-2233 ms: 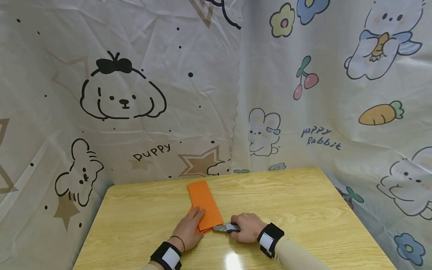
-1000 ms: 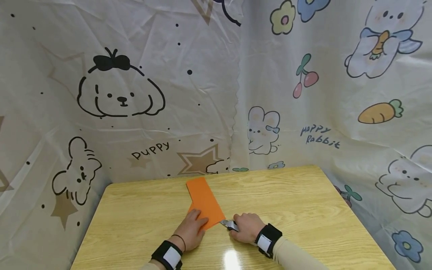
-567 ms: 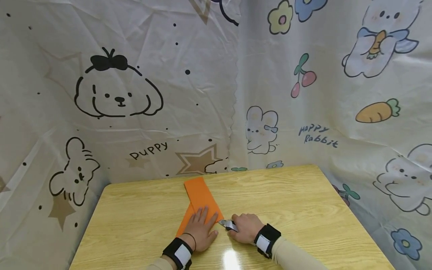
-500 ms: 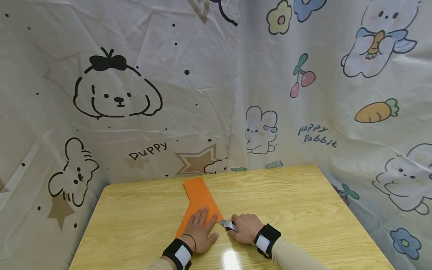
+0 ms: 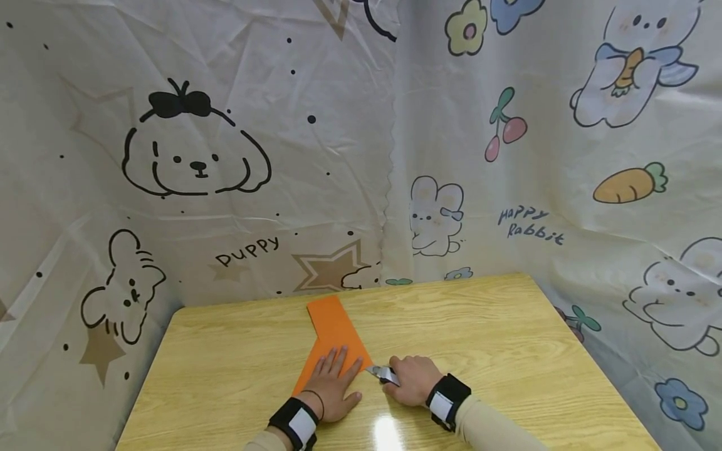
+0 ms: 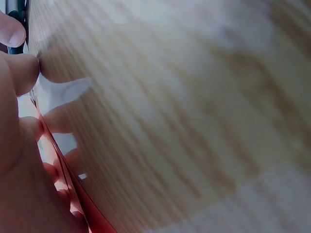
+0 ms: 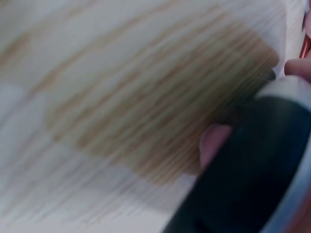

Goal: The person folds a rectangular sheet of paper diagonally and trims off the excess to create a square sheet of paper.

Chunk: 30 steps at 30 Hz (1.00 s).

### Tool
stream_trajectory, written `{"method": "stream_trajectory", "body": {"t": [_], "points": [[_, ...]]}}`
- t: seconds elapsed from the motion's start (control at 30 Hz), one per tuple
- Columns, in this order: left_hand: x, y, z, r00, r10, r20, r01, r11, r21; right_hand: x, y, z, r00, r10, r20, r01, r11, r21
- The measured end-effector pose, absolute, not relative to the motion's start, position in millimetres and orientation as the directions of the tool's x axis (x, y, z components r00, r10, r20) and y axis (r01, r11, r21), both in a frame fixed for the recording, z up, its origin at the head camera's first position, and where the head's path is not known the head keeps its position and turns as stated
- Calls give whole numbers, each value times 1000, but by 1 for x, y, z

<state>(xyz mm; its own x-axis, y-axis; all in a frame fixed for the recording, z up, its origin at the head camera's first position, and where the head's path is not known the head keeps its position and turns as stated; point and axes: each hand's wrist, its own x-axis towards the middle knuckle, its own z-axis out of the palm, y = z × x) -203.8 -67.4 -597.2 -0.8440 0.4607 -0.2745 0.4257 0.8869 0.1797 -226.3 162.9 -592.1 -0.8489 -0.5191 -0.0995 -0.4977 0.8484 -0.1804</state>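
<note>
A folded orange sheet of paper lies on the wooden table, bent in outline, with its lower left part reaching toward the wrist. My left hand rests flat on its lower half, fingers spread. In the left wrist view the paper's edges show as thin layers under the fingers. My right hand grips a grey and black utility knife, its blade pointing left at the paper's lower right corner. The dark knife handle fills much of the right wrist view, and a fingertip shows beside it.
The light wood table reflects a bright spot in front of the hands. Behind it and at both sides hangs a cream cloth printed with puppies, rabbits and carrots. Black bands circle both wrists.
My left hand has gone from holding the paper's lower left edge to lying flat across it, further right. The paper's lower left part shows more. The knife tip has shifted slightly up and right.
</note>
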Motion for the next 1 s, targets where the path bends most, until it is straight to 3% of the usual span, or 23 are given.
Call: {"method": "stream_trajectory", "body": {"t": [0.37,1.0], "points": [[-205,-65,-598,-847,487,-213,454,871,189,-228,172,-592,-864,-493,-100,-471,863,-181],[-203,-67,-598,-845,478,-238,446,877,179,-235,168,-594,-846,-528,-77,-512,844,-156]]}}
